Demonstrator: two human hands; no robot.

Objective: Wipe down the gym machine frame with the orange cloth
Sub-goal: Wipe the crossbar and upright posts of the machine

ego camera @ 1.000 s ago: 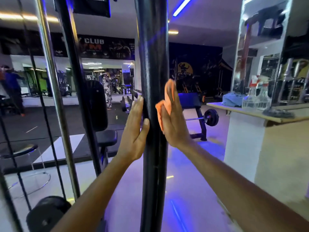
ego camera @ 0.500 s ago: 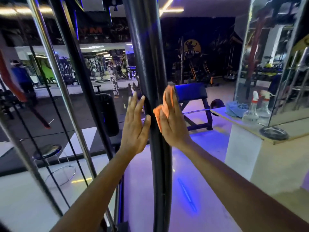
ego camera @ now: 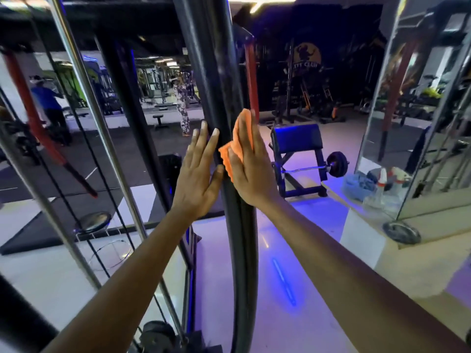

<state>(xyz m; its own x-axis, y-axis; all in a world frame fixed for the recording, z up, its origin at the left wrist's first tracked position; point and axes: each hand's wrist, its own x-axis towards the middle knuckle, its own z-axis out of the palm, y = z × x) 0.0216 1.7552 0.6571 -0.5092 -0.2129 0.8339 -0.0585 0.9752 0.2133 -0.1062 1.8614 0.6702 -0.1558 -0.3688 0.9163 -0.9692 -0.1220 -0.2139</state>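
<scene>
A thick black upright post (ego camera: pixel 239 238) of the gym machine frame runs from top to bottom through the middle of the view. My right hand (ego camera: pixel 251 169) lies flat against the post's right side and presses the orange cloth (ego camera: pixel 240 138) onto it, the cloth showing above my fingers and beside my thumb. My left hand (ego camera: pixel 200 171) rests flat on the post's left side with fingers spread and nothing in it. Both hands are level with each other at about mid height.
Chrome guide rods (ego camera: pixel 102 138) and black cables slant to the left. A stool (ego camera: pixel 94 221) stands on the floor behind them. A blue bench with a barbell (ego camera: pixel 300 154) sits behind right. A counter (ego camera: pixel 362 240) at right holds spray bottles (ego camera: pixel 379 189) and a blue cloth.
Both hands have slid a little up the post together, the cloth staying pressed on its right side. My view has tilted, so the post leans more to the left at the top.
</scene>
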